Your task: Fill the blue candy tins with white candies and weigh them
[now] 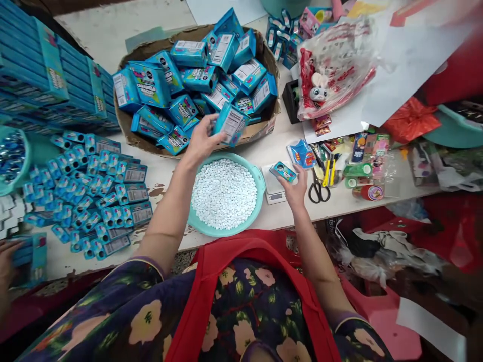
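From the head view, your left hand (202, 140) is stretched out over the far rim of the teal basin (259, 180), fingers curled closed around a blue carton (231, 123) with a white printed panel, which it holds at the near edge of the cardboard tray (196, 32). That tray is shallow, brown and ragged-edged, piled with more of the same glossy blue cartons (188, 75) lying at every angle. Your right hand (295, 190) lies near the front edge of the table (109, 30), fingers half open, its fingertips pinching a small blue dispenser (283, 172) that rests on the white scale (272, 188). The basin sits between your two forearms at the front edge, round, smooth plastic, filled with small white pellets (224, 193) in a grainy heap. Toward the left edge lies a spread of small blue dispensers (86, 191), flat and overlapping, and behind them at the far left corner rise stacks of flat blue boxes (49, 75). Just right of the scale lie black-handled scissors (318, 188), then a litter of coloured packets. A clear crinkled plastic bag (335, 65) with red print rests further back. At the left front corner another person's hand (6, 264) touches a blue box.
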Motion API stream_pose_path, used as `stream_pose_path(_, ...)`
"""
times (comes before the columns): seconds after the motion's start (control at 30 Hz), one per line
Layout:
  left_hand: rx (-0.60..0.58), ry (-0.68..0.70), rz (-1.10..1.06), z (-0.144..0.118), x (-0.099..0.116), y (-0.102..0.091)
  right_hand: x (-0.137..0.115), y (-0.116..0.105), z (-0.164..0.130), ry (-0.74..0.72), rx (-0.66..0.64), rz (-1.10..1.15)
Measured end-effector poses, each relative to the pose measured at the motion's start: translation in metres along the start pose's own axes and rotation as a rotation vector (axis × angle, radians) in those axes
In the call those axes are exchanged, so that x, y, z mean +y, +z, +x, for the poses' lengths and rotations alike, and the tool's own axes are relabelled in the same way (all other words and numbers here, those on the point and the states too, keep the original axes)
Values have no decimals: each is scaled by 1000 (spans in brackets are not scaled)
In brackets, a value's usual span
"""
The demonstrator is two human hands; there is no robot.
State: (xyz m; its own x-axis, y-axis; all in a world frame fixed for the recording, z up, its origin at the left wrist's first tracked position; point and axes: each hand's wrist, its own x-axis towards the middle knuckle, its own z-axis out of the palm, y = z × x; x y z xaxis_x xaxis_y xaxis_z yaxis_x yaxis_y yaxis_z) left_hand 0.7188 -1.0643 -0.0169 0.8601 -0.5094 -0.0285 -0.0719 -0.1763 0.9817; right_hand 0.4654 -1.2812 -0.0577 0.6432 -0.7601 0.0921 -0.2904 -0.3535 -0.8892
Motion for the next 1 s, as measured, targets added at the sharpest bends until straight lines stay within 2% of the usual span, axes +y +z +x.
stream_pose_path(0.1,-115,-200,-515,-66,14,1,-32,-3,-14,-173,26,-6)
stream_pose_path(0.2,-194,-404,-794,-118,12,14,-64,1,-31,-236,-136,156)
stream_pose_path(0.27,-193,-465,-890,-138,4,21,-79,5,-41,-249,-231,244)
stream_pose_path(0.37,-203,-488,-924,-153,-6,25,-92,9,-53,-221,-278,298)
stream_pose_path(0.47,-258,-477,-888,-164,-8,31,-96,10,-68,-63,-329,356)
stream_pose_path(0.53,-371,-448,-779,-170,-9,35,-97,7,-81,75,-368,381)
stream_pose_path(0.6,-472,-347,-485,-174,-15,37,-96,-1,-96,173,-366,369)
stream_pose_path(0.63,-457,-271,-269,-175,-21,37,-95,-6,-103,204,-349,350)
stream_pose_path(0.7,-320,-134,202,-172,-37,37,-94,-16,-116,244,-332,301)
stream_pose_path(0.77,-209,-99,577,-168,-55,40,-92,-21,-125,267,-398,257)
stream_pose_path(0.8,-202,-115,706,-165,-62,43,-91,-21,-128,271,-460,248)
stream_pose_path(0.9,-282,-164,888,-162,-71,55,-88,-8,-131,282,-581,300)
stream_pose_path(1.0,-320,-197,855,-166,-69,62,-84,9,-127,391,-489,429)
